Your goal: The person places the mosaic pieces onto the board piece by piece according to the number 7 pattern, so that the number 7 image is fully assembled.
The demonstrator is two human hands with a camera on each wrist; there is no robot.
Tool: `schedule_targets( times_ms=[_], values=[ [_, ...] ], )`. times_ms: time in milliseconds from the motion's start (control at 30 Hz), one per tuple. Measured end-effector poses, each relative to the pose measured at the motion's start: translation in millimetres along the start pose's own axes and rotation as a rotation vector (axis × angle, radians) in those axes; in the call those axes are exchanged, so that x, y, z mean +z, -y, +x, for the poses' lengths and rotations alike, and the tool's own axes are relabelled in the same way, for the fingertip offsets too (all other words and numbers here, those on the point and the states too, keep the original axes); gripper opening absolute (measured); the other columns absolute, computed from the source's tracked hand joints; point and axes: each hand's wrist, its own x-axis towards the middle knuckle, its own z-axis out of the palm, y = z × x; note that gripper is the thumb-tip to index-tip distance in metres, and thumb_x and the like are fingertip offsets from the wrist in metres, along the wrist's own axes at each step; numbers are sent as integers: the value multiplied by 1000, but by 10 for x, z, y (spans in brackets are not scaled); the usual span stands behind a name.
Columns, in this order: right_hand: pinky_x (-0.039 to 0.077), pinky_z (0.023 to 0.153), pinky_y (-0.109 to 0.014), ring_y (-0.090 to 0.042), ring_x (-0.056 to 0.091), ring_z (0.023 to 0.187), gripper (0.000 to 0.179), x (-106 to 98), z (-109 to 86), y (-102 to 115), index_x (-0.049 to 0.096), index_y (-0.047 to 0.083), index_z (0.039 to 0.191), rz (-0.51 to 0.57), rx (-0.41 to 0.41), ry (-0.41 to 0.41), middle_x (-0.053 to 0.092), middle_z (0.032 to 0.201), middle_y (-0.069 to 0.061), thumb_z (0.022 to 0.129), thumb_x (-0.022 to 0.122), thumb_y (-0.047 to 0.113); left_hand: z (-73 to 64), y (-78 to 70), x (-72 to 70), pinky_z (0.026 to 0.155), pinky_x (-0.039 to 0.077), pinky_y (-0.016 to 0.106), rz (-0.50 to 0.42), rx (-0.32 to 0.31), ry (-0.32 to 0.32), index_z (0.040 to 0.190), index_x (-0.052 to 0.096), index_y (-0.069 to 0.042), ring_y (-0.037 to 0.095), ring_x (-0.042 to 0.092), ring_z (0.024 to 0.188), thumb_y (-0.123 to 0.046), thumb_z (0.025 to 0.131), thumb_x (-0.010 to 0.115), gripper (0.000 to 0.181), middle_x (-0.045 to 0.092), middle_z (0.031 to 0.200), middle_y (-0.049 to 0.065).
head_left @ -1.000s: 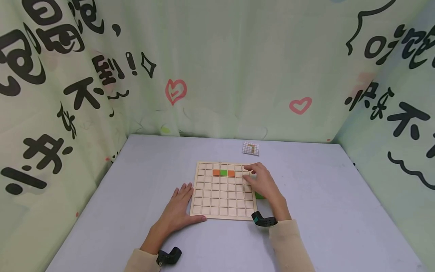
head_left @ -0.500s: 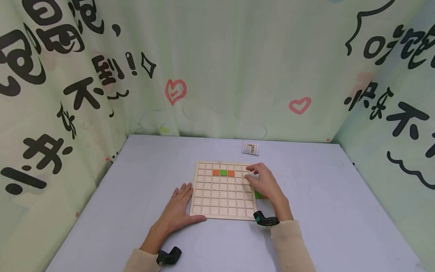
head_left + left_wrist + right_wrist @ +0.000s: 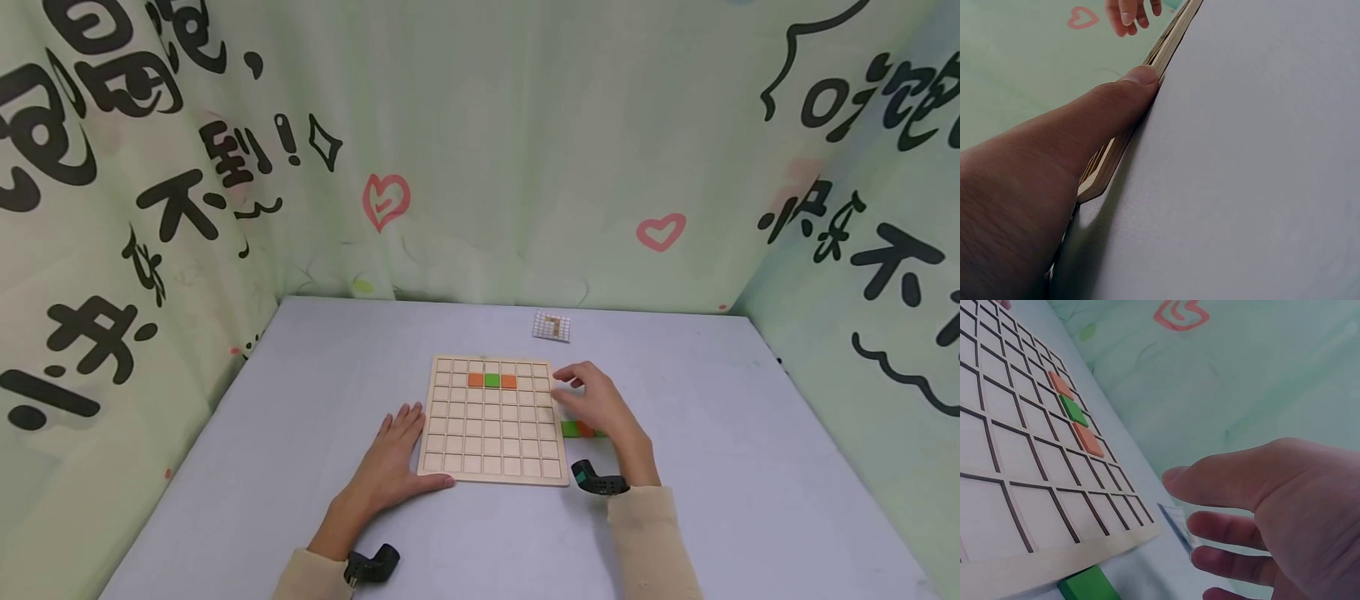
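A wooden grid board (image 3: 495, 429) lies on the table, with an orange tile (image 3: 476, 380), a green tile (image 3: 492, 381) and another orange tile (image 3: 508, 382) side by side in one row near its far edge. My left hand (image 3: 397, 462) rests at the board's near left corner, fingers along the left side and thumb against the front edge. Above the board's right edge hovers my right hand (image 3: 600, 404), fingers loosely bent; the right wrist view shows nothing between thumb and fingers. Beneath it, green and orange tiles (image 3: 572, 429) sit in a row beside the board, partly hidden by the hand.
Behind the board lies a small card (image 3: 551, 326) printed with a grid and a coloured pattern. A pale table (image 3: 720, 450) carries everything. Light green curtains (image 3: 480, 150) with black writing and hearts hang behind and at the sides.
My right hand has drawn away to the right from above the board, uncovering more of the tile row beside it. My left hand stays where it was.
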Motion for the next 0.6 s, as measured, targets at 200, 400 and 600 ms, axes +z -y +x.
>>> schedule_targets(
  times_ms=[200, 400, 600],
  values=[
    [50, 98, -51, -34, 54, 119, 38, -51, -18, -53, 64, 6, 126, 11, 18, 51, 59, 131, -17, 94, 66, 24, -3, 0, -4, 129, 17, 50, -15, 2, -5, 154, 35, -1, 30, 20, 156, -71, 72, 75, 115, 31, 164, 13],
    [49, 100, -52, -32, 54, 117, 37, -85, -41, -103, 65, 7, 125, 12, 32, 101, 62, 127, -14, 91, 70, 21, -4, 6, -1, 129, 17, 50, -23, 5, -4, 154, 36, -1, 30, 20, 156, -71, 72, 75, 115, 32, 164, 13],
    [50, 103, -52, -32, 54, 116, 40, -100, -57, -148, 65, 7, 125, 32, 43, 157, 61, 127, -14, 88, 74, 20, -10, -4, -10, 129, 17, 51, -28, 8, -10, 154, 36, -1, 31, 21, 156, -70, 72, 75, 114, 32, 164, 14]
  ],
)
